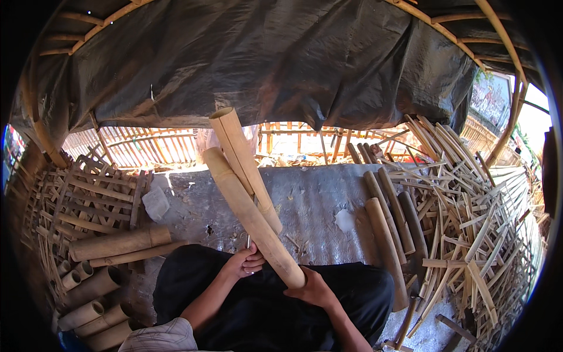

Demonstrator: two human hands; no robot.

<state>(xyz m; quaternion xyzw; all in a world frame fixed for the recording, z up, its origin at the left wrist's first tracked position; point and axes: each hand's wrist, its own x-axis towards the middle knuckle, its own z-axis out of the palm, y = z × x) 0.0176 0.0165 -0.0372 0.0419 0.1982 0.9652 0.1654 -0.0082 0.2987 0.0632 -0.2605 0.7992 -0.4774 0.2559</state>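
Note:
A thick bamboo piece (252, 217) slants up and away from my lap. My right hand (311, 287) is wrapped round its near end. Behind it leans a second bamboo length (243, 161) with an open far end and a lengthwise line down its side; whether the two are joined, I cannot tell. My left hand (245, 261) is closed just left of the front piece, on a thin metal tool (248, 240) that points up alongside the bamboo. The rest of that tool is mostly hidden behind the front piece.
Bamboo tubes (120, 242) and slatted bamboo frames (97, 193) lie at my left. Several bamboo lengths (384, 246) and a big heap of split strips (469, 246) are at my right. A grey sheet (311, 193) covers the ground ahead, beneath a hanging black tarp (281, 64).

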